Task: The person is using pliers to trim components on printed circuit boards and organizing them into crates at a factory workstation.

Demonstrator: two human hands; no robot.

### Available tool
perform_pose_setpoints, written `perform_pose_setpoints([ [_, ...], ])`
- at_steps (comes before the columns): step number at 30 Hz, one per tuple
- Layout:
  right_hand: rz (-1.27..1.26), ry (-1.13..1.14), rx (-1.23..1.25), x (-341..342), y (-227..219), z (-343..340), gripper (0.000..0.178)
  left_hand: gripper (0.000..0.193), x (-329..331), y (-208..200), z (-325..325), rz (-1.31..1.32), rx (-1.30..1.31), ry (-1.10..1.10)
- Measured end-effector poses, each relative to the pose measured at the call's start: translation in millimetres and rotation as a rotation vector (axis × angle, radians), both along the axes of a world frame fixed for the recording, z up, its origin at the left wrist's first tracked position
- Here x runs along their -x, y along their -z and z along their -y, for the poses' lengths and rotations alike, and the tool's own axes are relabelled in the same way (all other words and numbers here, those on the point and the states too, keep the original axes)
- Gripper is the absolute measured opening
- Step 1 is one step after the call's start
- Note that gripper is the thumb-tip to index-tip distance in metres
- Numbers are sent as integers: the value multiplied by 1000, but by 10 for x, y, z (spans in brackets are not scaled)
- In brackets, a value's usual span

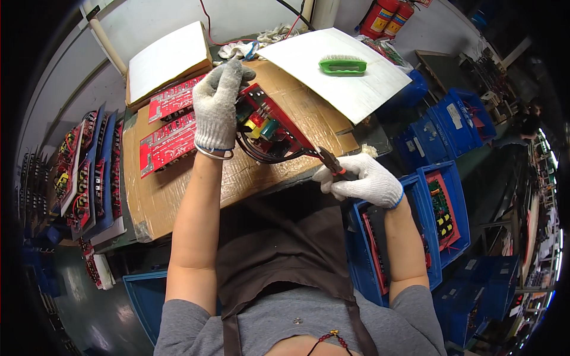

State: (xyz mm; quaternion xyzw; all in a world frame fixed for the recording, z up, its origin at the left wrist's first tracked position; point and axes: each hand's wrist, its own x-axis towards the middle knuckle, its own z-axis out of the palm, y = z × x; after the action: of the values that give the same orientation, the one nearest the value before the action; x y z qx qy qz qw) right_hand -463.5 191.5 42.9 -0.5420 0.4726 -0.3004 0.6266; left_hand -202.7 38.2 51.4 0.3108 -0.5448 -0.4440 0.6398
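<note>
A white knit glove covers my left hand (218, 104), whose fingers are closed on the upper left edge of a red circuit board (291, 121). The board is held tilted over the cardboard, its parts facing me: yellow and green components and thick black wires (261, 155). My right hand (365, 181), also gloved, is closed around a pair of cutting pliers (330, 162) with dark jaws and a bit of orange on the handle. The jaws are at the board's lower right corner, by the wires; whether they touch anything is too small to tell.
Two red boards (169, 142) lie left on the cardboard (196, 199). A green brush (342, 65) rests on a white sheet (314, 44) at the far right. Blue bins (442, 261) holding boards stand at my right. Racked boards (89, 172) are at left, fire extinguishers (380, 18) behind.
</note>
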Motion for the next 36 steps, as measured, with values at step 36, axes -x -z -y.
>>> perform_pose_setpoints([
  [36,-1329,553,356,767,765,-501,37,43,56,856,429,-452,33,529],
])
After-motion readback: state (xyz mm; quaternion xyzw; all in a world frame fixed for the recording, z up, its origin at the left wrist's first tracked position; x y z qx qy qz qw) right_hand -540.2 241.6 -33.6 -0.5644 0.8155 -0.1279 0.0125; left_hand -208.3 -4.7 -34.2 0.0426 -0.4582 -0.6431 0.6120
